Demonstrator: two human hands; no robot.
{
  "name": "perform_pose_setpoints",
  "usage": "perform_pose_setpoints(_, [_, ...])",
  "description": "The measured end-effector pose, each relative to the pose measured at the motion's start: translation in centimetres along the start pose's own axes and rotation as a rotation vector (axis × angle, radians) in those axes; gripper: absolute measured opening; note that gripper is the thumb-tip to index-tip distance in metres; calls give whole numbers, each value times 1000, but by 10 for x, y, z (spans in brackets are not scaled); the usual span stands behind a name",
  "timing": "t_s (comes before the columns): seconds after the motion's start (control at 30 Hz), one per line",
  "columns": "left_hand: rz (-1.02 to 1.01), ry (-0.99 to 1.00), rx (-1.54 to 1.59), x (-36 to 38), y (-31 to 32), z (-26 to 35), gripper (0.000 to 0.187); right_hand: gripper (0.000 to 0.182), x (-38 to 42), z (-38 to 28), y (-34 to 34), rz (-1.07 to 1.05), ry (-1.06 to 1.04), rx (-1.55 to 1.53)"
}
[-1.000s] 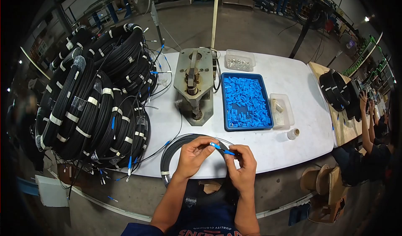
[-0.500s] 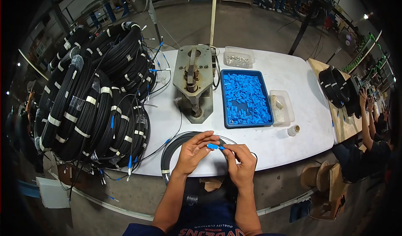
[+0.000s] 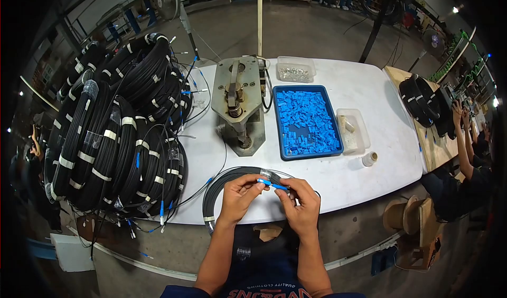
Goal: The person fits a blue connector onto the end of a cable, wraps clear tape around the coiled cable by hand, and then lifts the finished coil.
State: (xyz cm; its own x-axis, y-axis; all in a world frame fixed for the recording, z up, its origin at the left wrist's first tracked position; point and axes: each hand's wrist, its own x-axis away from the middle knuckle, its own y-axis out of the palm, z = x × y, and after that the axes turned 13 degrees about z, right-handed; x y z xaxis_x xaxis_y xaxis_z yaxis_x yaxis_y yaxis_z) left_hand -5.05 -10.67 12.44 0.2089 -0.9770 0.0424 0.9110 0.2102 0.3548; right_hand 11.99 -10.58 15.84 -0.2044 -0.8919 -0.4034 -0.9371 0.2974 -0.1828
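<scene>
A blue fibre-optic connector (image 3: 270,184) with a white tip is held between my two hands, just over the near edge of the table. My left hand (image 3: 236,200) pinches its tip end between thumb and forefinger. The blue rear end is gripped by my right hand (image 3: 302,202), thumb and fingers closed around it. Behind my hands lies a coil of black cable (image 3: 213,196), bound with pale tape. Part of the coil is hidden by my hands, and my right fingers cover where the connector joins its cable.
A metal press (image 3: 238,94) stands at the table's middle. To its right are a blue tray (image 3: 311,156) of blue connector parts, clear plastic boxes (image 3: 360,131) and a white spool (image 3: 369,159). Taped cable coils (image 3: 121,139) pile up at left. Another person's arm (image 3: 462,147) shows at right.
My left fingers, raised and spread before, have curled in around the connector's tip. The connector is turned slightly, and my right hand has shifted a little left. The camera view has moved slightly.
</scene>
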Motion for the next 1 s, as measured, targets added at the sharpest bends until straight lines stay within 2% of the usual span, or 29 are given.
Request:
perform_pose_setpoints(0.07, [-26, 3, 14, 0, 1, 2, 21, 17, -2, 4, 0, 54, -31, -19])
perform_pose_setpoints(0.27, [-11, 0, 58, 2, 9, 6, 24, 14, -5, 6, -3, 17, -110, 29])
perform_pose_setpoints(1.0, [-32, -8, 32, 5, 10, 7, 23, 14, -2, 0, 1, 58, -112, 49])
